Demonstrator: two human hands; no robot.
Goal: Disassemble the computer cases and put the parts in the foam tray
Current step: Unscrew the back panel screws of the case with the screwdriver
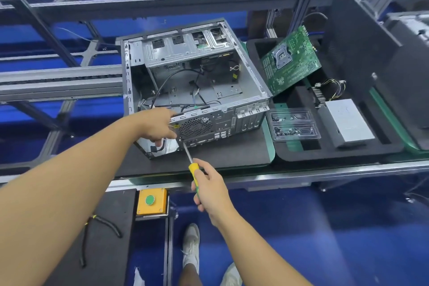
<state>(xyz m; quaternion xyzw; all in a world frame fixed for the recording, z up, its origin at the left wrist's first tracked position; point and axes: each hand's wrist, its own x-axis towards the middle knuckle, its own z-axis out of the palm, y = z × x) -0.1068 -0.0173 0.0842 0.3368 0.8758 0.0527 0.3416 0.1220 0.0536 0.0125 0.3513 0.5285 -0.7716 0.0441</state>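
An open grey computer case [192, 90] lies on its side on a black mat, loose cables inside. My left hand [159, 124] grips the near left corner of its rear panel beside the fan grille. My right hand [210, 187] holds a yellow and green screwdriver [193, 170], whose tip touches the rear panel just below the grille. To the right sits the black foam tray [336, 153]; a green motherboard [291, 60] leans in it, with a silver power supply [348, 121] and a clear plastic box of screws [293, 126].
A black side panel [357, 53] stands behind the tray and a second case [411, 58] is at the far right. A yellow box with a green button [152, 202] is mounted below the bench edge. A black cable [92, 237] lies on the lower left shelf.
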